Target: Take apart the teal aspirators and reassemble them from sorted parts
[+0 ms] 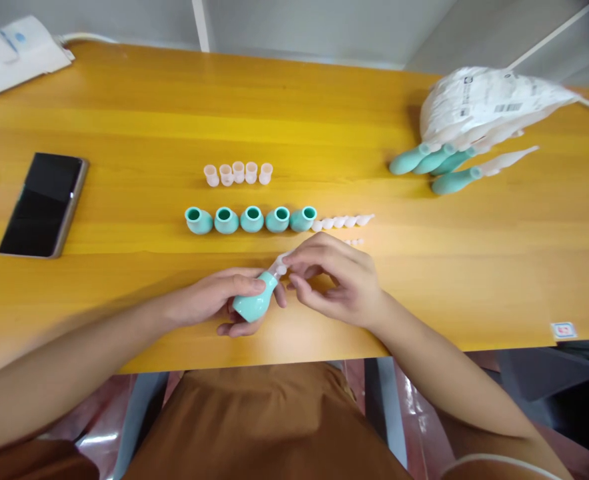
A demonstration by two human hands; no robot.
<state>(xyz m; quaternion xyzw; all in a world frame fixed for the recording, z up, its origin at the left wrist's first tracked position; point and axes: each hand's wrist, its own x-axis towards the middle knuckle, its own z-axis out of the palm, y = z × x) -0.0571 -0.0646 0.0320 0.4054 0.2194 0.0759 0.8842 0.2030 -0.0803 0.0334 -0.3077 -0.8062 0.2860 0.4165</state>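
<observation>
My left hand [224,297] is wrapped round a teal squeeze bulb [253,303], with the thumb along its upper side. A translucent nozzle [277,267] sticks out of the bulb's neck, tilted up to the right. At that nozzle are the curled fingers of my right hand [337,277]; they partly cover its tip. Just beyond my hands stands a row of several open-mouthed teal bulbs [252,219]. Small translucent pointed tips [342,222] lie in line to the right of them, and some tiny white pieces [357,242] show past my right knuckles.
Several small pale cups [238,173] stand behind the bulb row. At the back right, teal bulbs with long nozzles [454,181] lie by a white plastic bag [469,100]. A dark phone [42,203] is at left, a white device [29,50] at the far-left corner.
</observation>
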